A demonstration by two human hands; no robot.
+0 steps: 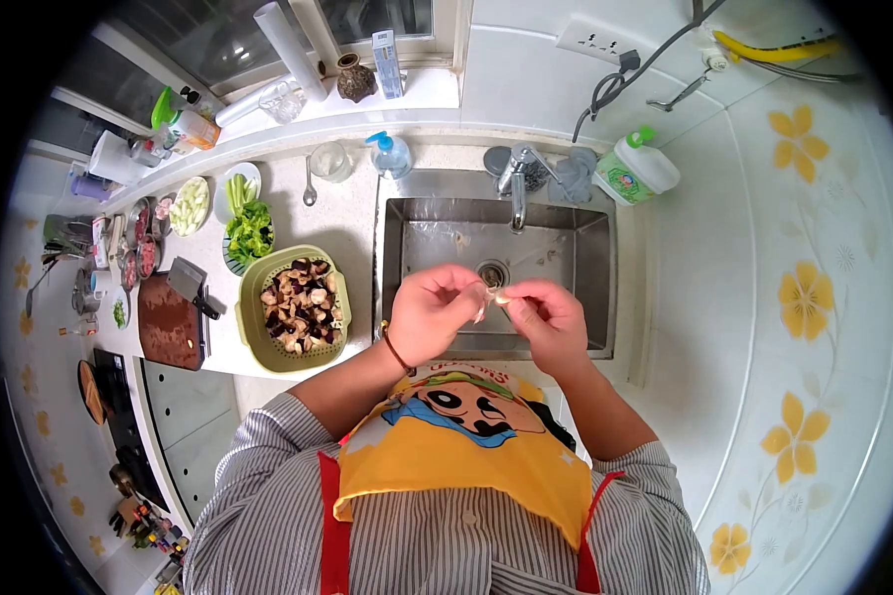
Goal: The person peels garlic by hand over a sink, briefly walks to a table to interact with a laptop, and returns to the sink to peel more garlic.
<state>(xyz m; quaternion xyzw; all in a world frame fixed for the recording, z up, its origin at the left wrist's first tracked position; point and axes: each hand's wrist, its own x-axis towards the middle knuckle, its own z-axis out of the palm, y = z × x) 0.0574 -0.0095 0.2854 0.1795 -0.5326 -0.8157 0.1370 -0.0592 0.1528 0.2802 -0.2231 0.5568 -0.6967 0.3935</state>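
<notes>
Over the near part of the steel sink (597, 278), my two hands meet at the fingertips. Between them is a small pale piece that looks like a garlic clove (503, 297), with thin papery skin (482, 310) hanging from it. My left hand (429, 315) is closed, thumb and forefinger pinching the skin side. My right hand (550, 325) is closed too, its thumb and forefinger pinching the clove. Below and beyond the fingers are the sink drain (492, 273) and a few small scraps on the wet basin floor.
A faucet (519, 188) rises behind the sink, beside a soap bottle (392, 157) and a detergent jug (637, 169). Leftward stand a green colander (250, 317) of chopped dark-skinned pieces, a plate of greens (249, 234), a cleaver (187, 280) and a cutting board (164, 327).
</notes>
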